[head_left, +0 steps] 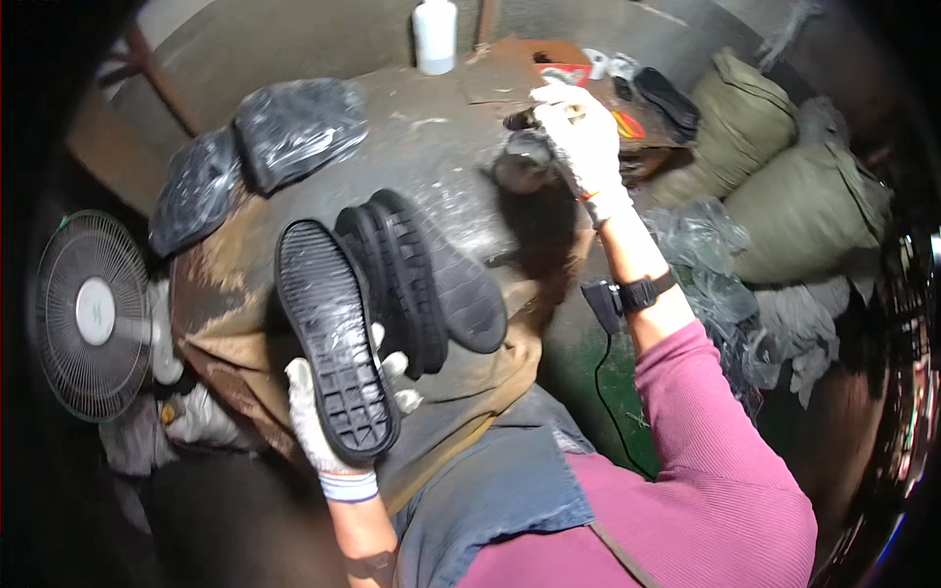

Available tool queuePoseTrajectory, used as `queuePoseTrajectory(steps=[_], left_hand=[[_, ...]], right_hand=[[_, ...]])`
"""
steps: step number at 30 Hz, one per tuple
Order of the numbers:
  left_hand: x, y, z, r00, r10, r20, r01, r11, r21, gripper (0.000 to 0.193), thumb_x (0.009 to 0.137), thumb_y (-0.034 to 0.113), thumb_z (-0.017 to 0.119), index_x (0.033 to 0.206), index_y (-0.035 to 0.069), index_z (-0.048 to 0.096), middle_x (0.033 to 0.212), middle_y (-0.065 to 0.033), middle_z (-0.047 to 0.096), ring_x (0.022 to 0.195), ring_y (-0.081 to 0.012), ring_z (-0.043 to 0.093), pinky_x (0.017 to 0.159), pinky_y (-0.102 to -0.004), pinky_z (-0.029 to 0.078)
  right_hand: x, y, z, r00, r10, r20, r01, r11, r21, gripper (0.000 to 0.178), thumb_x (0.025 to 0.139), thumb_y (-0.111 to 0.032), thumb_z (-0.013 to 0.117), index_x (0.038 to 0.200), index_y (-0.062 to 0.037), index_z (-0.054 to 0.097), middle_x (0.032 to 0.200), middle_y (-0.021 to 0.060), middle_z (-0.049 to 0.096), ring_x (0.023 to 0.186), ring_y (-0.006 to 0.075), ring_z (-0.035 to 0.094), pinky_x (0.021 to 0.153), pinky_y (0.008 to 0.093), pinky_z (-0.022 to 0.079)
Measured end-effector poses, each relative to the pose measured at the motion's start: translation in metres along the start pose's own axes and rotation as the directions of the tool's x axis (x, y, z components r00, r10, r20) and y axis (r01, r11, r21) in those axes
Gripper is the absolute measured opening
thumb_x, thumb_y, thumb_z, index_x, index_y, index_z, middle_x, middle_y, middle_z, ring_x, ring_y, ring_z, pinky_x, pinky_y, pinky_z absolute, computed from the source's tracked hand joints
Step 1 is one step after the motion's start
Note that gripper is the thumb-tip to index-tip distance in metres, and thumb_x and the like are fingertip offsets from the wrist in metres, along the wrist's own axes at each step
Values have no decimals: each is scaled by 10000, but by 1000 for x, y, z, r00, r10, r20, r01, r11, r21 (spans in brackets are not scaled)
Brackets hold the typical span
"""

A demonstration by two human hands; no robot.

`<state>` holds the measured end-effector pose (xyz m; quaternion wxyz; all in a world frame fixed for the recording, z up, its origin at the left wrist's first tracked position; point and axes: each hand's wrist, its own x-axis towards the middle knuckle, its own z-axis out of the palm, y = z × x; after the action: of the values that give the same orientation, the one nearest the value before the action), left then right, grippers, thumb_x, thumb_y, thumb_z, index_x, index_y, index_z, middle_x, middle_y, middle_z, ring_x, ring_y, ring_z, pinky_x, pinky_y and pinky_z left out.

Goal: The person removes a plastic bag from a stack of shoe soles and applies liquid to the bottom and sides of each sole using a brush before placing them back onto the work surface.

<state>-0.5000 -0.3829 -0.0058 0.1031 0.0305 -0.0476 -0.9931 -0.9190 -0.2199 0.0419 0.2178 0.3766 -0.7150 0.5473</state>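
Note:
My left hand [312, 416], in a white glove, grips a black shoe sole [338, 338] from beneath, its ridged and gridded face turned up. The middle of that face shines as if wet. My gloved right hand [583, 142] is closed at the far side of the table, over a small grey pot [524, 162]. A short dark tool [520, 119], probably a brush, sticks out of its fingers; most of it is hidden. Beside the held sole, several more black soles [461, 284] lean together on the table edge.
Two black plastic-wrapped bundles [299, 127] lie at the table's far left. A white bottle [435, 37] stands at the back, with a red box [564, 71] and orange-handled scissors [627, 124] farther right. A fan [95, 312] is left; full sacks [804, 211] stand right.

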Motion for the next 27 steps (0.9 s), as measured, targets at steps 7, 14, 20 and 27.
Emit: queuePoseTrajectory(steps=[7,14,20,27], left_hand=[[24,-2,14,993,18,-114,0,987,161,803,1067,593,502,1592,-6,400,1550,-242,528,1245,-513,630,930,-721,550],[45,17,15,996,-10,93,-6,984,178,770,1098,574,431,1588,-19,390,1568,-280,491,1293,-580,586,956,-784,526],[57,15,27,992,-83,99,82,997,14,760,1109,573,389,1609,0,375,1572,-283,488,1331,-589,549,994,-780,496],[76,-2,22,980,-198,-5,198,979,42,784,1108,617,336,1612,18,370,1545,-296,507,1283,-619,567,927,-827,501]], right_hand=[[-20,89,2,921,-184,344,364,722,-589,207,904,-368,665,894,-197,781,921,48,789,868,281,714,858,449,456],[-19,129,-23,918,-293,267,395,744,-539,222,972,-171,630,1127,-91,768,1098,111,775,974,290,725,928,397,560],[-21,76,-30,949,316,-5,-308,928,210,173,1002,-101,656,1116,-45,773,1076,88,780,950,193,713,904,342,564],[-37,-46,49,870,372,323,-483,511,711,213,993,-37,614,1125,-30,781,1061,86,777,983,147,705,912,308,566]])
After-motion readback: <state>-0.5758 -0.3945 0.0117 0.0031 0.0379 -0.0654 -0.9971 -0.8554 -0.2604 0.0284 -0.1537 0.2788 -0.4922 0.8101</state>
